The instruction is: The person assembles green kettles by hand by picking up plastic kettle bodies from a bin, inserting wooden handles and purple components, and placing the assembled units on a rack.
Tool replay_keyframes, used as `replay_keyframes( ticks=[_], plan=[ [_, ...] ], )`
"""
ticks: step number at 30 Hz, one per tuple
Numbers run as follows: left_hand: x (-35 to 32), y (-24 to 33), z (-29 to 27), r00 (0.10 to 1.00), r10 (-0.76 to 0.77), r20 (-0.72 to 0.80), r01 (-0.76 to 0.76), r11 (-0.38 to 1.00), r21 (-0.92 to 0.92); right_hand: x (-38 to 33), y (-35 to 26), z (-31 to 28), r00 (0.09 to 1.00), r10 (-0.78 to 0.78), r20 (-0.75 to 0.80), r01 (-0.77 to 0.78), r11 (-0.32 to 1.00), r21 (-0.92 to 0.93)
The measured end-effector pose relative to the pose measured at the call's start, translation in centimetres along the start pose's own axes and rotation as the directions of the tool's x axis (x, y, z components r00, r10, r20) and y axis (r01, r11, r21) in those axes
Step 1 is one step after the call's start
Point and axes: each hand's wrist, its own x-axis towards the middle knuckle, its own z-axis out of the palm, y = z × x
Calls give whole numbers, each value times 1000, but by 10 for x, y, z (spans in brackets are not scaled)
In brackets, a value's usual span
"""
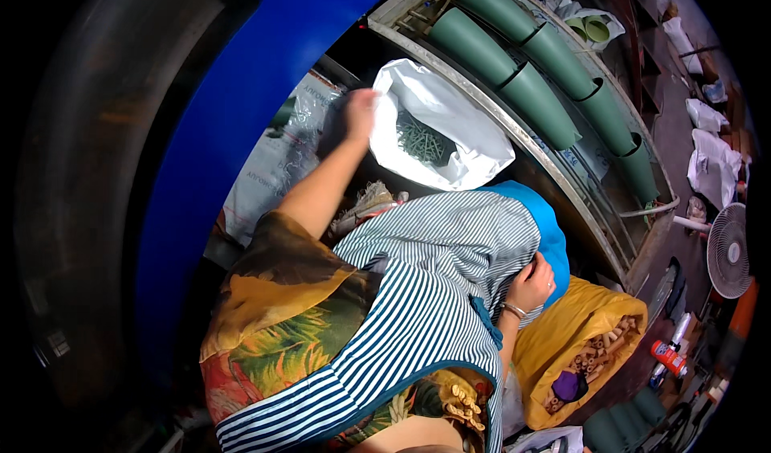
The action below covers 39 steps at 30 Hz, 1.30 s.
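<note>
A white bag (482,154) stands upright with its mouth spread wide, and many thin green pieces (423,141) lie inside it. At the bag's left rim is my left hand (361,116), smeared by motion. Whether its fingers grip the rim cannot be made out. My right hand (533,283) rests on the blue edge of my striped apron (450,232), over my knee. Its fingers are bent and slightly apart, with nothing visible in them.
Beyond the bag, a metal-framed rack (490,91) holds rows of green tubes (534,104). To my right sits a yellow sack (554,324) of small tan pieces (598,353). A blue panel (217,132) rises at left. Farther right stands a fan (729,250).
</note>
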Motion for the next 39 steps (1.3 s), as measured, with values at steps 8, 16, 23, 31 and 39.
replay_keyframes(
  ticks=[8, 16, 23, 31, 39],
  plan=[
    [-29, -166, -212, 470, -566, -677, 871, 176, 458, -9, 2, -13, 995, 50, 90, -36, 988, -148],
    [-58, -229, -232, 364, -726, -584, 895, 99, 434, -19, 24, -26, 983, 46, 179, -3, 972, -233],
    [-60, -245, -233, 307, -770, -559, 948, 193, 255, -21, 34, -48, 981, 9, 195, 3, 998, -64],
    [-56, -199, -270, 285, -885, -369, 760, 443, -476, 39, -40, -50, 989, -129, 75, 104, 956, 276],
    [21, -11, -200, 538, -721, 436, 825, 346, -447, 99, -203, -38, 757, -653, 28, 522, 629, 576]
  ],
)
